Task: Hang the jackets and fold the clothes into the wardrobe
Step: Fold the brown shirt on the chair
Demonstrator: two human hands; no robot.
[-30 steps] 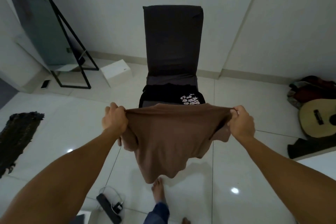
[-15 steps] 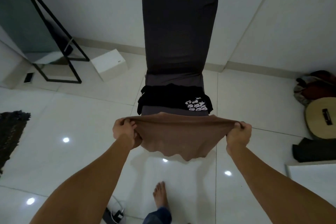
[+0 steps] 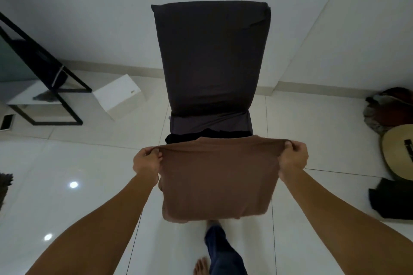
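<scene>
Fingers (image 3: 154, 152) of my left hand (image 3: 146, 163) and right hand (image 3: 293, 157) pinch the top corners of the brown shirt (image 3: 218, 181), hanging stretched before the dark chair (image 3: 211, 62); I judge it light, limp cloth, best gripped at those edges.
</scene>
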